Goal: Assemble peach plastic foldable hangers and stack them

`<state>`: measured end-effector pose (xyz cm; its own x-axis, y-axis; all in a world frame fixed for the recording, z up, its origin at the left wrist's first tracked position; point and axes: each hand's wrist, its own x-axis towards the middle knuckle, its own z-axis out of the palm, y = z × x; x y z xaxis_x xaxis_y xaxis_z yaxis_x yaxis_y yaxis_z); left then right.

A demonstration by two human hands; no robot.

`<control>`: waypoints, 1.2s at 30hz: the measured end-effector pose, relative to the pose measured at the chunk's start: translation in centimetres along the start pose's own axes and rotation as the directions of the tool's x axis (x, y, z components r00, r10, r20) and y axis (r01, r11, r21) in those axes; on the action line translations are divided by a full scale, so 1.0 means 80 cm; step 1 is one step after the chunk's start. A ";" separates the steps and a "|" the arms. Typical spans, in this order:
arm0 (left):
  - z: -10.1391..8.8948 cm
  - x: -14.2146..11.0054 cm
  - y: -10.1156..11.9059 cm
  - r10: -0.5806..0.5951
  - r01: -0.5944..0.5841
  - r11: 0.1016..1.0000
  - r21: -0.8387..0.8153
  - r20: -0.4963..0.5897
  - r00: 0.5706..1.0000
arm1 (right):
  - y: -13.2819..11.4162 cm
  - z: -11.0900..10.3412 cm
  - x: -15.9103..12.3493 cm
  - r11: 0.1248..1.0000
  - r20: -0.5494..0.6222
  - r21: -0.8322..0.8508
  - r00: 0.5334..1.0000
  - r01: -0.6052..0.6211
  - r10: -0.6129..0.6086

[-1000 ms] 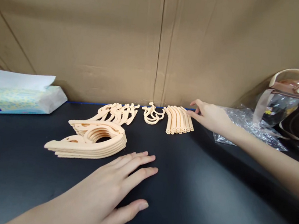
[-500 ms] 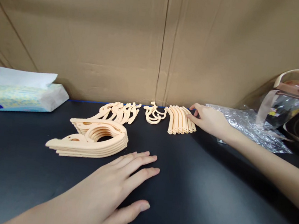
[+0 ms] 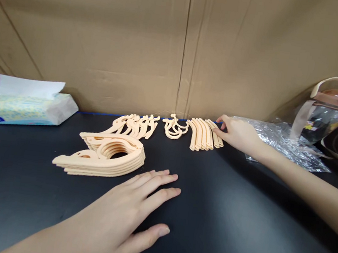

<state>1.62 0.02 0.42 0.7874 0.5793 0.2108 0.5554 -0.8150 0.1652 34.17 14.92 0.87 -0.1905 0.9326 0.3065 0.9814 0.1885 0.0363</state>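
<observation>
Touching strips [image 3: 203,134]: right grip [image 3: 239,134]; left grip [image 3: 134,209] spread.

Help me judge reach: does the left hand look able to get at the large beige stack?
Likely yes: the left hand is spread palm down, apparently holding nothing, close beside the large beige stack, with nothing visible between them.

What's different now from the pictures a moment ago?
The right hand has edged slightly rightward, and the end strips at its fingertips have shifted with it, opening a small gap from the rest of the row of curved strips. Whether it grips them firmly is hard to tell. The left hand stays spread, palm down; the folded stack, tissue pack and bottle stay put.
</observation>
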 end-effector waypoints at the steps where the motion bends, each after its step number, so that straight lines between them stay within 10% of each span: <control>1: 0.000 -0.001 0.000 0.002 -0.002 1.000 -0.008 -0.003 1.000 | 0.000 0.000 0.000 1.000 -0.006 -0.013 1.000 0.002 -0.002; 28: 0.012 -0.004 -0.005 -0.007 0.007 0.997 -0.072 -0.002 1.000 | -0.014 -0.012 -0.007 0.988 -0.215 -0.057 0.969 -0.141 0.125; 36: 0.009 -0.005 0.000 0.044 -0.044 0.999 0.006 -0.033 0.998 | -0.051 -0.047 -0.032 0.903 -0.271 0.388 0.959 0.186 -0.081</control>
<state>1.52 -0.25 -0.38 0.8020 0.5428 0.2493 0.5217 -0.8398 0.1501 30.77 10.59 3.55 -0.2554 0.7957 0.5492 0.8412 0.4629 -0.2795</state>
